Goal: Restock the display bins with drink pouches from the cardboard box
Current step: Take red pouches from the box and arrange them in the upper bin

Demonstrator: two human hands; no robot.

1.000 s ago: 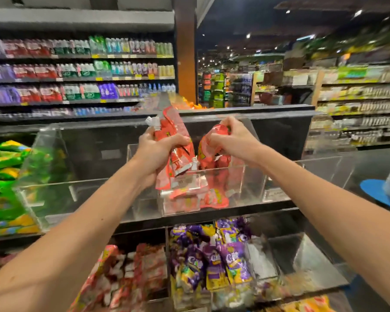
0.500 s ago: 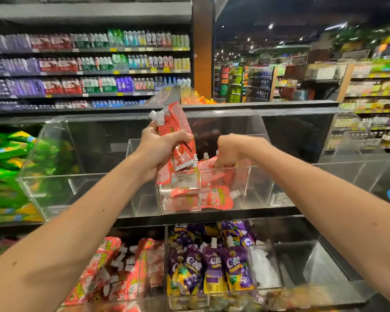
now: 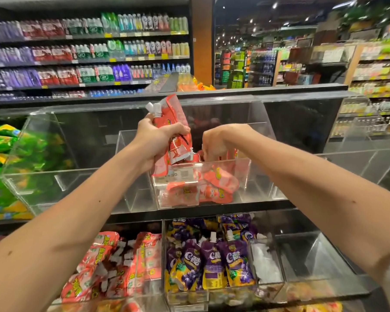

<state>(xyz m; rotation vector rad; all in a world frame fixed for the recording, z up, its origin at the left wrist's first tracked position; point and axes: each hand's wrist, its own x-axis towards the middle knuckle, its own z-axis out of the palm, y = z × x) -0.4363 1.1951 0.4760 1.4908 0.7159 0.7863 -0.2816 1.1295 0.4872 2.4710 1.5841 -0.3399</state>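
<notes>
My left hand [image 3: 153, 143] grips a bunch of red drink pouches [image 3: 170, 113] with white spouts, held upright above the front rim of a clear acrylic bin [image 3: 241, 163] on the upper tier. My right hand [image 3: 218, 143] reaches down inside that bin, its fingers curled on a red pouch [image 3: 231, 154] there. Several more red pouches [image 3: 214, 190] lie in a loose heap on the bin's floor, behind a price label. The cardboard box is out of view.
Clear compartments [image 3: 81, 181] flank the bin on the left and right. The lower tier holds red pouches [image 3: 113, 266], purple grape pouches [image 3: 212, 262] and a clear compartment [image 3: 313, 255]. Green packs [image 3: 0, 154] fill the far left. Bottle shelves [image 3: 88, 52] stand behind.
My right hand has come down from beside the left hand into the bin, carrying its red pouch. The left hand keeps its bunch at about the same height.
</notes>
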